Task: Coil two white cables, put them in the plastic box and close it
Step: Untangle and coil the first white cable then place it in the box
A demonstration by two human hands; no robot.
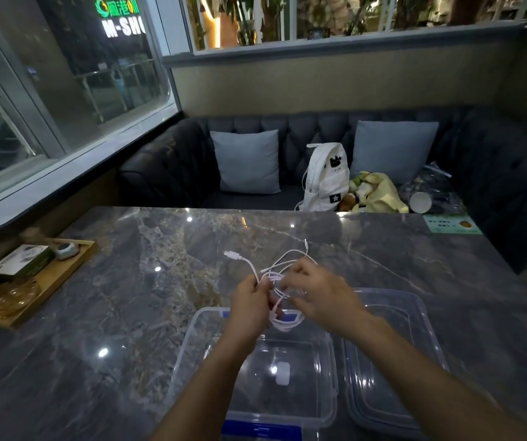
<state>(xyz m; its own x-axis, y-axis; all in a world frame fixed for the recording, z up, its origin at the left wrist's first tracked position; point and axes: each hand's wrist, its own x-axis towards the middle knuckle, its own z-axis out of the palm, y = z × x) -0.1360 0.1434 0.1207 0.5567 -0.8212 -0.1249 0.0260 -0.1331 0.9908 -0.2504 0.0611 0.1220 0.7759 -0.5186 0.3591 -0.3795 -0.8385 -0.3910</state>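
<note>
A tangle of white cables (279,272) hangs in the air between both hands, above the far edge of the clear plastic box (189,348). My left hand (251,305) pinches the strands on the left. My right hand (319,294) grips loops on the right, and a loop droops below toward the box. One plug end (232,254) sticks out to the far left, another points away from me. The box is open, with blue clips and a small white item (283,372) inside. Its clear lid (392,361) lies flat to the right of it.
The box and lid sit on a grey marble table (128,281). A wooden tray (55,275) with a book and glassware lies at the left edge. Across the table is a dark sofa with cushions, a white backpack (326,176) and bags. A green card (451,223) lies at the far right.
</note>
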